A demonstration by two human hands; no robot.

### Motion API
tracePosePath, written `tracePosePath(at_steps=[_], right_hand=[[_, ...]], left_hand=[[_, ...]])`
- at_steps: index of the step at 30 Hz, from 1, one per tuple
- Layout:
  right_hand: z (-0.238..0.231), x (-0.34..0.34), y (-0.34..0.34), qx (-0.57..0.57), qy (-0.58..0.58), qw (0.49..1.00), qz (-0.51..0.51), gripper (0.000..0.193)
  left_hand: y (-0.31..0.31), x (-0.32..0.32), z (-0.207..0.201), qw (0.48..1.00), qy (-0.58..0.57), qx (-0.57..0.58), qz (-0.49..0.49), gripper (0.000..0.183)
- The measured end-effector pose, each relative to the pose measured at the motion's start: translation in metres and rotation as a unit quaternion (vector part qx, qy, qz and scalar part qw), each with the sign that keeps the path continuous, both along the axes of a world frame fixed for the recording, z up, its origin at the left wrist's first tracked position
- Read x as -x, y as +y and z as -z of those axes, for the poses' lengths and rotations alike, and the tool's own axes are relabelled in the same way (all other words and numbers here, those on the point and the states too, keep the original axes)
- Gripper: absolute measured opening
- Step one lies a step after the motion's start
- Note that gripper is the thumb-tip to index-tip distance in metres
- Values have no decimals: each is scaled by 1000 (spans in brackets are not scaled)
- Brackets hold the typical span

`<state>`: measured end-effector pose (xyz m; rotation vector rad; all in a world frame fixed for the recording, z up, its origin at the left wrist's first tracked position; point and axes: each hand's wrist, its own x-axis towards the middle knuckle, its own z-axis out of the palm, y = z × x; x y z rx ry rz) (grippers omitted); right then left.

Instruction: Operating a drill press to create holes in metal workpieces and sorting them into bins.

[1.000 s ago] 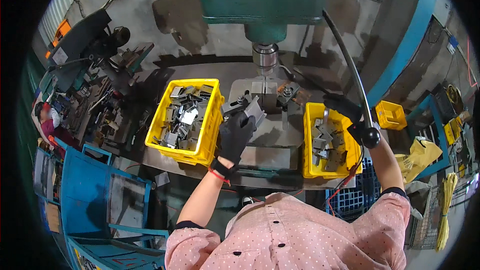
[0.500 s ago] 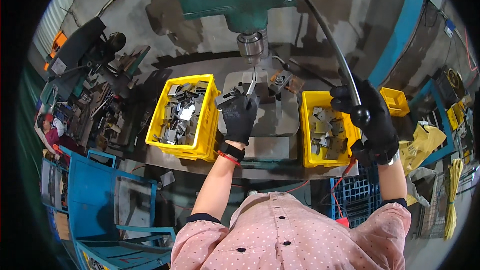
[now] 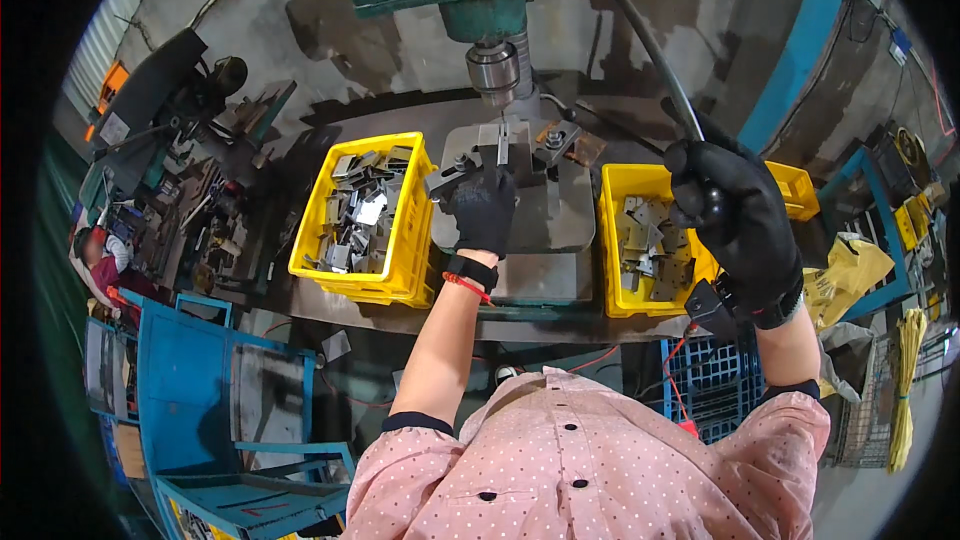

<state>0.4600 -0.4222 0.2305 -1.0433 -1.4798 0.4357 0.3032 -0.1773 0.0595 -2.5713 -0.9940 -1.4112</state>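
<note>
In a black glove, my left hand (image 3: 485, 212) reaches over the drill press table (image 3: 560, 220). Its fingers close on a small metal piece (image 3: 503, 145) set at the fixture below the drill chuck (image 3: 493, 72). Clamps with bolts flank that spot, the left clamp (image 3: 455, 172) beside my fingers and the right clamp (image 3: 553, 143) farther over. My right hand (image 3: 735, 225), gloved too, is wrapped round the lower end of the long feed lever (image 3: 650, 35); its knob is hidden in the grip.
A yellow crate (image 3: 420, 240) of metal pieces stands left of the press, and another yellow crate (image 3: 612, 270) with flat pieces stands right. A smaller yellow bin (image 3: 800, 190) is behind my right hand. At far left sits another person (image 3: 100, 250) near a machine. Blue frames (image 3: 185, 370) stand below.
The metal piece under my left fingers has gone from slanted to nearly straight in the fixture. My right hand has closed over the lever's knob, which showed below the palm before.
</note>
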Motion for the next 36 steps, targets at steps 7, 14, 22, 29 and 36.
tracePosePath(at_steps=[7,14,22,29,36], right_hand=[[6,18,13,142,212,963,90,20],[30,13,25,173,243,945,135,15],[44,21,36,176,270,930,176,23],[45,18,35,176,288,928,157,31],[65,16,46,156,268,931,192,31]], left_hand=[[1,-9,-5,992,50,-74,-90,22],[11,-15,-14,990,105,13,-98,28],[15,-10,-9,992,89,-33,-79,25],[13,-12,-16,992,102,25,-73,23],[12,-5,-19,994,95,43,-34,20]])
